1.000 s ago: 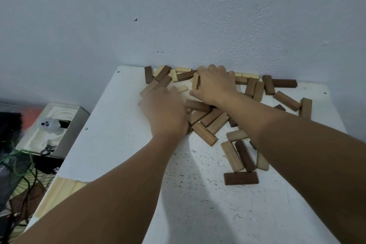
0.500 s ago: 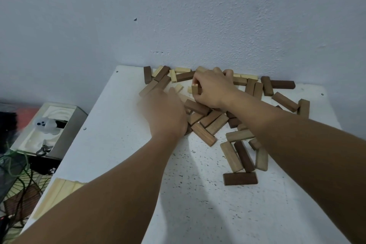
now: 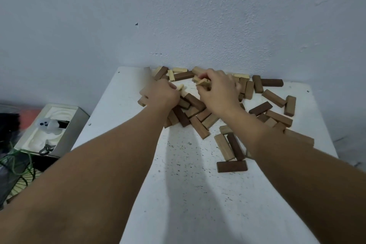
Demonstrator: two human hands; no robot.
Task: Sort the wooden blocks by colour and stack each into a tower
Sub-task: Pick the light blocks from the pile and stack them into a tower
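Observation:
Wooden blocks in pale, mid-brown and dark brown lie jumbled on the far half of a white table (image 3: pixel 198 194), up against the wall. My right hand (image 3: pixel 217 93) is over the back of the pile, its fingers curled round a pale block (image 3: pixel 204 82) that it holds a little above the others. Over the pile's left part, my left hand (image 3: pixel 160 93) is curled, and the tip of a pale block (image 3: pixel 180 86) sticks out from its fingers. A dark block (image 3: pixel 232 166) lies alone nearest to me. Both forearms hide part of the pile.
A metal box with a white foam insert (image 3: pixel 53 128) stands lower, left of the table, with cables and green wire (image 3: pixel 17 164) beside it. The blue-grey wall (image 3: pixel 198 25) closes off the table's far edge. More blocks (image 3: pixel 277 105) spread toward the right edge.
Both hands have moved farther toward the wall. The right hand has raised a pale block off the pile. The left hand has gone from lying flat to curled round a pale block.

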